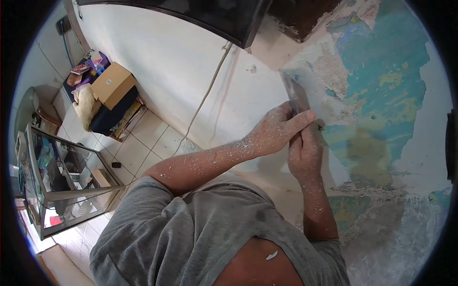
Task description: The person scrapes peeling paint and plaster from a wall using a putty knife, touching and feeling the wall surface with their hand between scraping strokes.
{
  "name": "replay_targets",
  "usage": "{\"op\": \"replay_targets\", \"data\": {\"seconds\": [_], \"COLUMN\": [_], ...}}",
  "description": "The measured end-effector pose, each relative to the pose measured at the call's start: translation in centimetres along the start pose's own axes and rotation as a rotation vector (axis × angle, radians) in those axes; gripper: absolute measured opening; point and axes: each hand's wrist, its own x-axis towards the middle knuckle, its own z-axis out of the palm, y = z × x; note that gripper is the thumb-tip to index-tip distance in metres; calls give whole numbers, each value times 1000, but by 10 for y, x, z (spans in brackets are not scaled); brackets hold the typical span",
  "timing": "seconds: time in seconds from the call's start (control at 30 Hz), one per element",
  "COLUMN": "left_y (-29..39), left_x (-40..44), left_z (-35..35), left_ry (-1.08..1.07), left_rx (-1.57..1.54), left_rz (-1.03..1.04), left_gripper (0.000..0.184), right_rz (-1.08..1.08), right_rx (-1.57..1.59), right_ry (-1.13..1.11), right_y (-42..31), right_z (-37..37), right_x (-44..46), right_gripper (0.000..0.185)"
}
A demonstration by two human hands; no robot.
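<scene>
A flat metal scraper points up and slightly left, its blade lying against or very close to the wall. My left hand is closed at the base of the blade, thumb stretched across toward the other hand. Just below it, my right hand wraps round the lower part of the scraper, where the handle is hidden. White flakes and dust speckle both hands and forearms. In front of me the wall shows turquoise patches between white, peeling paint and bare plaster.
A cable hangs down the white wall from a dark-framed screen or panel. To the left, a cardboard box and a light-furred animal rest on a dark-covered stand. A glass display case stands on the tiled floor.
</scene>
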Motion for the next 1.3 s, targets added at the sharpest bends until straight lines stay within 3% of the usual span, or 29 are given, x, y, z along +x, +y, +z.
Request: {"op": "replay_targets", "data": {"seconds": [0.13, 0.23, 0.3, 0.4, 0.43, 0.5, 0.6, 0.67, 0.73, 0.77, 0.87, 0.97, 1.13, 1.2, 1.27, 1.3], "left_y": [31, 29, -13, -43, -29, 10, 49, 5, -21, -24, 4, 60, -4, -13, 3, 19], "left_x": [6, 9, 8, 4, 4, 7, 11, 19, 11, 7, 9, 15, 7, 2, 1, 6], "left_z": [3, -6, -8, -6, -6, -8, -14, -14, -14, -13, -14, -19, -26, -28, -26, -23], "left_ry": [22, 12, -21, 56, 59, 24, -51, -35, -47, -13, 37, -6, -40, -83, -47, -1], "left_rx": [89, 296, 43, 69, 67, 301, 421, 397, 119, 163, 427, 590, 197, 185, 223, 378], "left_rz": [188, 41, 13, -79, -81, 110, 14, 14, -95, -57, 93, 85, -31, -251, -179, -44], "left_gripper": [71, 71, 71, 71, 71, 74, 77, 80, 80, 81, 80, 79, 80, 80, 78, 78], "right_rz": [-1, 174, 68, 166, 167, 144, 157, 152, 41, 58, 175, 143, 131, 151, 97, 32], "right_rx": [63, 271, 26, 72, 73, 185, 222, 98, 1, 11, 244, 228, 53, 15, 104, 65], "right_ry": [76, 56, -32, -124, -129, 5, 72, 68, -40, -77, 10, 70, -70, -132, -53, -15], "right_y": [-3, 15, 22, 15, 14, 10, 7, 8, 15, 16, 10, -7, 18, 22, 22, 12], "right_z": [-9, 5, 14, 16, 13, 4, 1, 6, 13, 14, 12, -6, 18, 23, 22, 11], "right_x": [7, 4, -5, -14, -12, -2, 12, 8, -2, -7, -5, 23, -1, -5, -4, 7], "right_gripper": [40, 41, 39, 36, 36, 34, 35, 35, 35, 36, 37, 38, 38, 38, 39, 40]}}
